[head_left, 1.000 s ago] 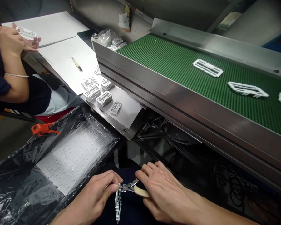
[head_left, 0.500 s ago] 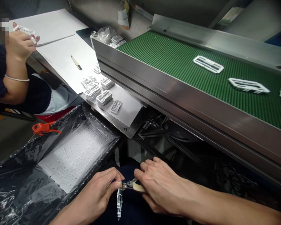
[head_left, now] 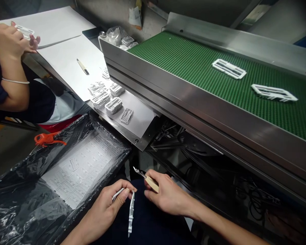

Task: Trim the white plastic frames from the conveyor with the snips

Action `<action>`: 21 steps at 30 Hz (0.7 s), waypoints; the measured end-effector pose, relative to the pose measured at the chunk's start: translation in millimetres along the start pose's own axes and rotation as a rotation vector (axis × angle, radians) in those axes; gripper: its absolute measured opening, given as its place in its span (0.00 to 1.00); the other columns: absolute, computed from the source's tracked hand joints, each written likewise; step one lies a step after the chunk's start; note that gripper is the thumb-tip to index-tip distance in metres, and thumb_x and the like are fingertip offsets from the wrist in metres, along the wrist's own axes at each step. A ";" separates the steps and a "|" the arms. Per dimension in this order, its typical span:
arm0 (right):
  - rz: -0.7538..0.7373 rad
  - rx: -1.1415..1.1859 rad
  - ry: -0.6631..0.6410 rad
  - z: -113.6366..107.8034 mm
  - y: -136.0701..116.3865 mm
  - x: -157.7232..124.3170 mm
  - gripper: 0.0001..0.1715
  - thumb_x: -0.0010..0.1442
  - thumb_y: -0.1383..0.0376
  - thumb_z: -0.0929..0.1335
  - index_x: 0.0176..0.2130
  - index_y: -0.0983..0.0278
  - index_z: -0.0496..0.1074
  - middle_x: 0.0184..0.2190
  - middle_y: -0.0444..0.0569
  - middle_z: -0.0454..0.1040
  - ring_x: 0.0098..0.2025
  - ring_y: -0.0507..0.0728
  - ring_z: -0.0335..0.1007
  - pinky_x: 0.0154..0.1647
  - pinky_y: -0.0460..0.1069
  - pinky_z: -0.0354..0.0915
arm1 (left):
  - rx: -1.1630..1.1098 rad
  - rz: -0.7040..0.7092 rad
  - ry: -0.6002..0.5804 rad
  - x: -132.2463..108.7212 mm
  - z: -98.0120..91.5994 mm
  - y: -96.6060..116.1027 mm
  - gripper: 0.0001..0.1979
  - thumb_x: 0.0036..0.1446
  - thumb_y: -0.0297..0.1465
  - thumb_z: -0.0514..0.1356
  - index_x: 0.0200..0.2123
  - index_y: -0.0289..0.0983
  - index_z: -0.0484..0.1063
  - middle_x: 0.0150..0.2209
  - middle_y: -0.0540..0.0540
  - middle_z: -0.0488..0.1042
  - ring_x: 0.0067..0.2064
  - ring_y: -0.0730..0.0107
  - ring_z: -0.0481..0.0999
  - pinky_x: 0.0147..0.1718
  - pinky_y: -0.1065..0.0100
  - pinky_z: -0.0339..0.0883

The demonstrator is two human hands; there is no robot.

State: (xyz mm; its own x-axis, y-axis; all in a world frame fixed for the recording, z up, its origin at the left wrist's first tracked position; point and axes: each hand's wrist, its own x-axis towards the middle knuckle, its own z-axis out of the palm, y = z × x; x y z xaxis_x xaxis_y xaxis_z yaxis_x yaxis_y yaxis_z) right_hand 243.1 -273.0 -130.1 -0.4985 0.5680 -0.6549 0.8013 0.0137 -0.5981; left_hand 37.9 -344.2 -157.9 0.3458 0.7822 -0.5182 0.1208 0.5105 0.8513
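My left hand (head_left: 111,204) pinches a white plastic frame (head_left: 131,212) between thumb and fingers. The frame hangs down edge-on over my dark-clothed lap, and a white strip shows beside my thumb; I cannot tell if it is part of the same piece. In my right hand (head_left: 165,192) is a pair of nippers (head_left: 151,183) with a beige handle. Their small metal jaws point up and left, apart from the frame. My fingers partly hide the handles.
A green conveyor (head_left: 188,68) carries several white frames (head_left: 229,69). Stacked white frames (head_left: 114,105) and a beige-handled tool (head_left: 82,66) lie on the white-covered table (head_left: 58,54). A black-lined box (head_left: 30,177) with a white tray (head_left: 76,166) and orange clamp (head_left: 48,139) is left. A co-worker's hand (head_left: 12,41) holds another frame.
My right hand has drawn the nippers away from the frame, and their jaws have turned upward. The left hand keeps its pinch on the frame. The co-worker's hand has shifted left.
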 end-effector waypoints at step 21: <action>-0.445 0.534 -0.156 9.2 -5.0 -6.5 0.19 0.53 0.70 0.69 0.46 0.64 0.71 0.43 0.48 0.75 0.43 0.56 0.73 0.43 0.47 0.66 | -0.777 -0.256 -0.498 13.3 15.2 -12.1 0.28 0.42 0.43 0.72 0.44 0.33 0.73 0.29 0.46 0.74 0.27 0.72 0.72 0.25 0.74 0.61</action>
State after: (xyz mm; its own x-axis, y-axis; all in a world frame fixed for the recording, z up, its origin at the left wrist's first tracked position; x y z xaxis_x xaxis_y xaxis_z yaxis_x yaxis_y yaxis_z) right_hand 239.3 -284.4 -127.0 -0.8143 0.4773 -0.3303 0.2586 -0.2111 -0.9426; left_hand 55.2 -345.5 -173.8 0.7723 0.4639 -0.4340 -0.3415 0.8792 0.3322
